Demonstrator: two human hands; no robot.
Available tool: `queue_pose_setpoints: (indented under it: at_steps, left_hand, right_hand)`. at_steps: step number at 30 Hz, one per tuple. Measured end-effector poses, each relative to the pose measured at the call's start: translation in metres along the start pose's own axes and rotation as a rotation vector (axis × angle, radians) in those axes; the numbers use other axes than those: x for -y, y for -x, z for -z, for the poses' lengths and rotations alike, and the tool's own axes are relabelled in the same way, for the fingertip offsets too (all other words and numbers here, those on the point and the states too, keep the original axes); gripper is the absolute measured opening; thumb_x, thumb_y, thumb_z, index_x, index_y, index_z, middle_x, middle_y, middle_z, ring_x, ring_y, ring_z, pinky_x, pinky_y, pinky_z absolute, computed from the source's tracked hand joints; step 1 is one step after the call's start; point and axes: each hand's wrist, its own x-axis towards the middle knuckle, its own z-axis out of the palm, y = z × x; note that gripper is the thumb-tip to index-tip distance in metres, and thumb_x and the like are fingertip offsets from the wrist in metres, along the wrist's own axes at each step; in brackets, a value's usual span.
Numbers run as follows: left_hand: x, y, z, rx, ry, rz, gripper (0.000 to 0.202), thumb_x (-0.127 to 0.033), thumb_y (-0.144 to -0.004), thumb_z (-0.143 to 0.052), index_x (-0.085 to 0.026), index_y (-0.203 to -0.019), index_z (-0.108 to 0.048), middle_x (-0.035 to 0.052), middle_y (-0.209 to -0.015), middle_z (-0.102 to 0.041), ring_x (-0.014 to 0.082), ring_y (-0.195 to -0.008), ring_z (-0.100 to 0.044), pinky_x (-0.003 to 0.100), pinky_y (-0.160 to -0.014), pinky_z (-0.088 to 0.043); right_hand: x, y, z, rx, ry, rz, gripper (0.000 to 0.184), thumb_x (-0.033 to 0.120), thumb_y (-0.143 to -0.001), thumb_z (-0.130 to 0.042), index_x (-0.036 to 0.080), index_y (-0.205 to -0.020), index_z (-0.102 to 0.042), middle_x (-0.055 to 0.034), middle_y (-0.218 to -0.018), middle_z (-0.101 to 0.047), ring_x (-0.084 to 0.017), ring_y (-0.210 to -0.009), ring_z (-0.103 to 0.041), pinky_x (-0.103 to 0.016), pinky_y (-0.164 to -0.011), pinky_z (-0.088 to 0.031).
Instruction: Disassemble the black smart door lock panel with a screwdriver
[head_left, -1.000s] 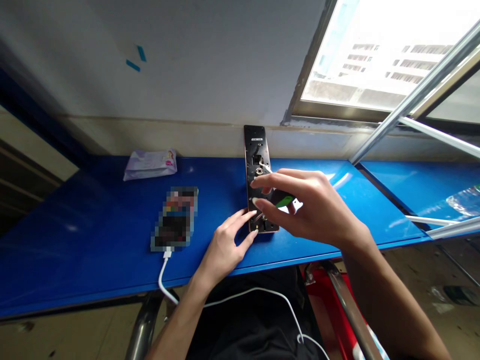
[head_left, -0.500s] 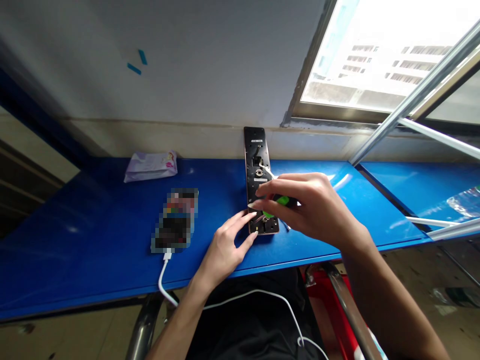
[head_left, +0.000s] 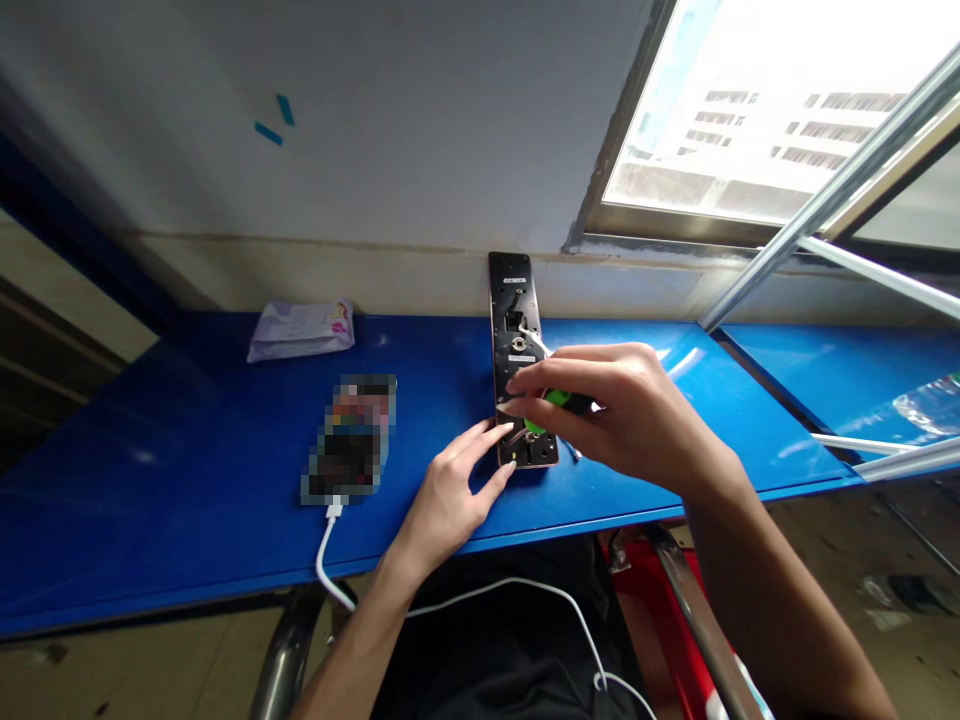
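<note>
A long, narrow black panel (head_left: 510, 290), which looks like the back of a door lock, lies lengthwise on the blue table (head_left: 442, 370). My left hand (head_left: 454, 490) rests at its near left edge, fingers apart, fingertips touching the panel. Above the panel's near half, my right hand (head_left: 615, 410) is closed on a screwdriver (head_left: 556, 397) with a green and black handle. The fingers cover much of the handle, and its tip is hidden. A white cable (head_left: 536, 342) comes out of the panel's middle and passes behind my right hand.
Left on the table are a phone (head_left: 345, 450) with a white charging cable (head_left: 324, 560) and a pale purple packet (head_left: 301, 330). The wall (head_left: 420, 150) stands close behind. A metal frame (head_left: 787, 240) crosses the right side, beside the window.
The green and black handle has turned slightly between my right fingers. My left hand and the panel keep the same position.
</note>
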Motion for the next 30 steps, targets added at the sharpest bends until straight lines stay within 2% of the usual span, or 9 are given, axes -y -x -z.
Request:
queue_pose_setpoints:
  at_steps: [5, 7, 10, 12, 15, 18, 21, 25, 30]
  left_hand:
    - [0.0002, -0.0001, -0.0003, 0.004, 0.017, -0.012, 0.043, -0.036, -0.099, -0.064, -0.026, -0.141, -0.066, 0.0072, -0.148, -0.066, 0.0275, -0.138, -0.062, 0.046, -0.120, -0.049]
    - [-0.0005, 0.0003, 0.0003, 0.012, 0.021, -0.010, 0.043, -0.036, -0.099, -0.064, -0.025, -0.141, -0.065, 0.0074, -0.148, -0.065, 0.0278, -0.139, -0.062, 0.046, -0.120, -0.049]
    - [-0.0006, 0.0011, 0.0007, 0.024, 0.016, -0.001, 0.042, -0.036, -0.099, -0.064, -0.025, -0.140, -0.066, 0.0079, -0.148, -0.065, 0.0279, -0.139, -0.061, 0.046, -0.120, -0.049]
    - [0.0002, 0.0013, 0.0005, 0.019, 0.005, 0.002, 0.042, -0.037, -0.099, -0.064, -0.025, -0.140, -0.066, 0.0079, -0.148, -0.066, 0.0277, -0.139, -0.061, 0.046, -0.120, -0.049]
    - [0.0013, 0.0011, 0.0001, 0.008, 0.000, -0.002, 0.042, -0.037, -0.099, -0.064, -0.026, -0.140, -0.066, 0.0073, -0.148, -0.066, 0.0272, -0.139, -0.061, 0.046, -0.120, -0.049]
    - [0.0012, 0.0010, -0.0002, 0.011, 0.007, -0.004, 0.042, -0.037, -0.099, -0.064, -0.026, -0.140, -0.066, 0.0071, -0.149, -0.065, 0.0270, -0.140, -0.060, 0.046, -0.121, -0.048]
    - [0.0005, 0.0012, 0.0000, 0.013, 0.016, -0.002, 0.043, -0.037, -0.099, -0.064, -0.026, -0.141, -0.065, 0.0075, -0.149, -0.065, 0.0270, -0.140, -0.060, 0.046, -0.121, -0.048]
    - [0.0006, 0.0018, 0.0002, 0.025, 0.011, 0.003, 0.042, -0.036, -0.100, -0.063, -0.025, -0.140, -0.065, 0.0077, -0.149, -0.065, 0.0270, -0.141, -0.059, 0.047, -0.122, -0.047]
    - [0.0013, 0.0017, -0.0006, 0.013, 0.007, -0.005, 0.043, -0.036, -0.099, -0.064, -0.026, -0.141, -0.065, 0.0070, -0.149, -0.065, 0.0270, -0.140, -0.061, 0.046, -0.122, -0.047]
  right_hand:
    - [0.0004, 0.0007, 0.0003, 0.020, -0.057, 0.001, 0.051, 0.009, -0.086, -0.063, 0.015, -0.136, -0.065, -0.0069, -0.110, -0.078, -0.016, -0.086, -0.072, -0.027, -0.075, -0.054]
    - [0.0013, -0.0002, 0.0002, 0.015, -0.040, 0.006, 0.046, 0.014, -0.087, -0.065, 0.014, -0.132, -0.067, -0.0093, -0.113, -0.078, -0.019, -0.092, -0.073, -0.028, -0.079, -0.055]
    - [0.0020, -0.0021, 0.0003, -0.006, 0.041, -0.012, 0.021, 0.031, -0.097, -0.069, 0.015, -0.109, -0.077, -0.0061, -0.093, -0.079, -0.015, -0.074, -0.072, -0.026, -0.067, -0.052]
    - [0.0017, -0.0027, 0.0008, 0.001, 0.031, -0.003, 0.024, 0.038, -0.099, -0.069, 0.016, -0.099, -0.078, -0.0040, -0.085, -0.079, -0.013, -0.069, -0.071, -0.024, -0.064, -0.050]
    - [0.0013, -0.0019, 0.0018, 0.023, -0.026, 0.003, 0.017, 0.025, -0.101, -0.064, 0.017, -0.108, -0.077, -0.0041, -0.095, -0.080, -0.013, -0.076, -0.073, -0.023, -0.068, -0.052]
    - [0.0016, 0.0002, 0.0027, 0.030, -0.064, -0.002, 0.039, 0.010, -0.090, -0.062, 0.017, -0.127, -0.069, -0.0062, -0.110, -0.078, -0.015, -0.091, -0.074, -0.025, -0.077, -0.055]
    - [0.0013, 0.0013, 0.0030, 0.013, -0.043, 0.004, 0.040, 0.014, -0.087, -0.067, 0.016, -0.126, -0.069, -0.0080, -0.113, -0.077, -0.019, -0.096, -0.073, -0.029, -0.083, -0.056]
    - [-0.0017, 0.0000, 0.0025, -0.002, 0.023, -0.021, 0.018, 0.032, -0.098, -0.070, 0.017, -0.106, -0.075, -0.0038, -0.092, -0.079, -0.013, -0.072, -0.069, -0.024, -0.066, -0.050]
    - [-0.0024, 0.0004, 0.0006, 0.000, -0.062, -0.008, 0.032, 0.012, -0.094, -0.064, 0.017, -0.125, -0.071, -0.0042, -0.103, -0.078, -0.012, -0.079, -0.071, -0.023, -0.070, -0.052]
